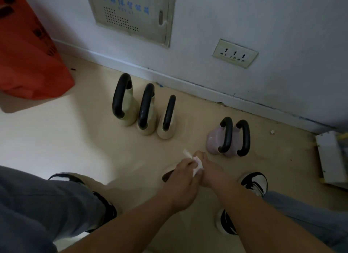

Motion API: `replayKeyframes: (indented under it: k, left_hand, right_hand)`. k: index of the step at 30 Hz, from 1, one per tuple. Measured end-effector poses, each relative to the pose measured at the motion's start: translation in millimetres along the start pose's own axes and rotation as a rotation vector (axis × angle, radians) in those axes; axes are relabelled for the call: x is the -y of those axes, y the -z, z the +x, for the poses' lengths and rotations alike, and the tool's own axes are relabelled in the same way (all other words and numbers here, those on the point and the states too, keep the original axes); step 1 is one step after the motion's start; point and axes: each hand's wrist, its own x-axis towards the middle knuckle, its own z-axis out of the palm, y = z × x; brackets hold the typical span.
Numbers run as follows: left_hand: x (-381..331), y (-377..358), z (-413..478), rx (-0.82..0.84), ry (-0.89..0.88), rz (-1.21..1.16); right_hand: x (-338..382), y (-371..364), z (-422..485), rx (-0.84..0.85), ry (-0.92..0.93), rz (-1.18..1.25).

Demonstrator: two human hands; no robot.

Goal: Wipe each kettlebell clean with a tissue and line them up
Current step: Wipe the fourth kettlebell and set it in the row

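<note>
Both hands are meeting low, left hand (181, 179) and right hand (211, 174) pinching a white tissue (197, 165) between closed fingers. Beyond the fingertips, three cream kettlebells (148, 124) are standing lined up, two lilac kettlebells (216, 139) just right.

The room is dim, with a dull, grey-blue cast on the wall (244, 22). The brightest patch lies on the floor (47, 135) at the left, pale and washed out, fading to a muddier tan toward the right. Soft shadows pool under the kettlebells (145, 109) and beneath the hands. The wide lens bends the baseboard (188, 83) and tilts the wall. Everything looks slightly soft and grainy, worst at the lower corners.
</note>
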Motion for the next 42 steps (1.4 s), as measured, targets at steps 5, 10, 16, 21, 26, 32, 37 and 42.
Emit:
replayKeyframes:
  k: [5,10,16,21,26,32,37,42]
  left_hand:
    - [50,22,-15,0.147,0.127,0.169]
    - [-1,-1,-4,0.121,-0.048,0.152]
    - [91,39,-41,0.250,0.632,0.343]
    - [65,44,-10,-0.022,0.570,0.323]
    - [44,26,10,-0.034,0.098,0.346]
    - [-21,-30,14,0.202,-0.228,0.772]
    - [7,-16,34,0.251,-0.322,0.713]
    - [2,1,37,0.129,-0.050,0.835]
  right_hand:
    - [1,-9,-11,-0.046,-0.022,0.112]
    - [-10,-11,-11,-0.083,-0.079,0.263]
    - [-1,-9,-11,-0.030,-0.047,0.172]
    - [7,-12,-21,-0.150,-0.135,0.038]
    - [-19,-34,-34,-0.206,-0.184,0.373]
    - [-57,-56,-37,-0.229,-0.180,0.840]
    - [-72,-68,-36,-0.072,-0.303,1.121]
    - [-72,-59,-27,0.052,-0.476,1.482]
